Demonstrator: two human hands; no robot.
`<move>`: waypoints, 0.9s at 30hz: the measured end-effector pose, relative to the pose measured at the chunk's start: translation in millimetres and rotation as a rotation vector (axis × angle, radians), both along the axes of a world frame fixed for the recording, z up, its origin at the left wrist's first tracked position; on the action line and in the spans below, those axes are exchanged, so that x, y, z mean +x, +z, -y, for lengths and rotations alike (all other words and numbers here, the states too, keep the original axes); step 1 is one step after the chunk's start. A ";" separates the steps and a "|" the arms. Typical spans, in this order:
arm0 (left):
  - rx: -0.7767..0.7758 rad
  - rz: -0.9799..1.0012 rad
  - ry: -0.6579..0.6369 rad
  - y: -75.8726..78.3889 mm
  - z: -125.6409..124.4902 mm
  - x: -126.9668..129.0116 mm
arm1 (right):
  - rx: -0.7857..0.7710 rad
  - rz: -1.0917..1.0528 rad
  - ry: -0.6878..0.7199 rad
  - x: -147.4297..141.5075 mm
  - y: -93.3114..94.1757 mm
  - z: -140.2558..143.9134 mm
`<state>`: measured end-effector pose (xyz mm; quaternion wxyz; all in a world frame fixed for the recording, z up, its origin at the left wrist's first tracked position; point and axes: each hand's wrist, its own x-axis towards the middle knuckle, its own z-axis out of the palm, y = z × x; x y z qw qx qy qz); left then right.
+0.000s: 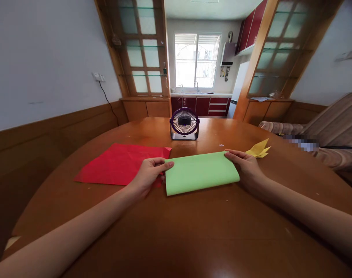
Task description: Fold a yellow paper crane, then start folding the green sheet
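Note:
A light green sheet of paper [201, 173], bent over on itself with a rounded lower fold, is held up above the table between both hands. At its upper left corner, my left hand [149, 173] is closed, thumb on the front and fingers behind. My right hand [247, 166] pinches the upper right corner in the same way. Beneath and beyond my left hand lies a creased red sheet of paper [114, 164], flat on the table. Just past my right hand sits a folded yellow paper shape [259, 149] with pointed tips, partly hidden by the hand.
A small purple desk fan [184, 123] stands at the far side of the round-edged wooden table [193, 239]. A striped sofa [335, 127] is on the right. Beyond the table are glass-shelved cabinets [143, 50] and a kitchen with a window [196, 60].

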<state>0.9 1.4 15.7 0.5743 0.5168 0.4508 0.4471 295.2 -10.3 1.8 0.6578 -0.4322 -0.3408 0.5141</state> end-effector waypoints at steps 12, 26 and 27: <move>-0.016 0.027 -0.039 -1.9 -0.9 -1.3 | -0.009 0.012 -0.010 0.7 -0.6 -1.4; -0.023 -0.007 -0.036 -3.0 -1.7 -2.6 | -0.012 0.010 -0.001 3.3 -4.1 -3.7; -0.025 -0.011 -0.038 -3.6 -2.1 -2.9 | -0.011 0.013 0.001 3.4 -4.3 -3.6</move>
